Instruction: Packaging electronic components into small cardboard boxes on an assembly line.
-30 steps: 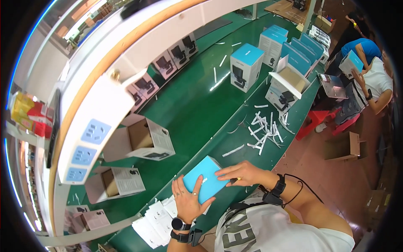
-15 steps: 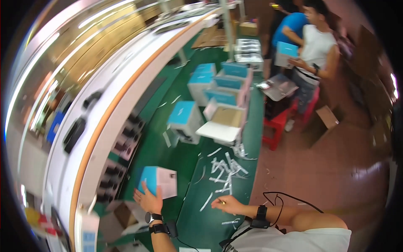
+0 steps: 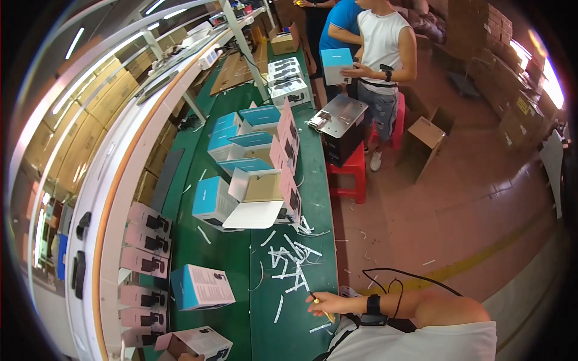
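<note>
My right hand (image 3: 330, 302) lies at the near edge of the green table (image 3: 235, 253), fingers stretched out flat toward a scatter of white strips (image 3: 289, 262). It grips nothing that I can see; a small yellow thing (image 3: 329, 315) shows just under the palm. A blue-and-white box (image 3: 201, 287) lies on its side on the table, with no hand on it. Only a sliver of my left hand (image 3: 182, 357) shows at the bottom edge, next to a pink-and-white box (image 3: 195, 343); its fingers are hidden.
Open and closed blue boxes (image 3: 241, 174) crowd the middle of the table. Pink boxes with black devices (image 3: 147, 246) line the left side. Two people (image 3: 379, 48) stand at the far end by a metal machine (image 3: 340, 123) and a red stool (image 3: 349, 171).
My view has swung to the right along the table. My left hand has let go of the blue box, which now lies on the table. My right hand stays near the white strips.
</note>
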The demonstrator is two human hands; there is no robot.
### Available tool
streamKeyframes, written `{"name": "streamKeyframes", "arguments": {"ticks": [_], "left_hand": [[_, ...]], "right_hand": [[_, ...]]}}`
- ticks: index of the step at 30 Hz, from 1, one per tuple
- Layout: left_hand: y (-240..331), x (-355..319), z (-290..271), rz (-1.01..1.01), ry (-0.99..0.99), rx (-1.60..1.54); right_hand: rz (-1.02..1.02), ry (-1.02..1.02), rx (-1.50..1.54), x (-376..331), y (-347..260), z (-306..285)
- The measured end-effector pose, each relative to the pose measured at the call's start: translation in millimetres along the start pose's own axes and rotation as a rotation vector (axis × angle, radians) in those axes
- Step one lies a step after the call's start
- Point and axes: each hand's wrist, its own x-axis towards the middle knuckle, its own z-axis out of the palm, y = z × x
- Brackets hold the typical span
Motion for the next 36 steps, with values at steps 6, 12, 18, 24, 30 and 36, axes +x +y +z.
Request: {"name": "streamKeyframes", "arguments": {"ticks": [6, 12, 18, 24, 30, 36], "left_hand": [[-33, -47, 55, -0.175, 0.132, 0.107], [7, -154, -11, 0.598, 0.39, -0.229], [46, -268, -27, 0.67, 0.212, -0.23], [47, -318, -12, 0.145, 0.691, -0.386], [-33, -378, 161, -0.762, 0.543, -0.717], [57, -370, 223, -0.888, 0.266, -0.706]], "right_hand": [[0.019, -0.288, -0.18, 19, 2, 68], [-0.213, -0.353, -0.465, 5, -5, 102], [-0.935, -0.18, -0.524, 5, -19, 173], [-0.935, -0.337, -0.714, 21, -30, 219], [-1.011, -0.083, -0.819, -26, -22, 183], [-0.743, -0.409, -0.795, -26, -54, 195]]}}
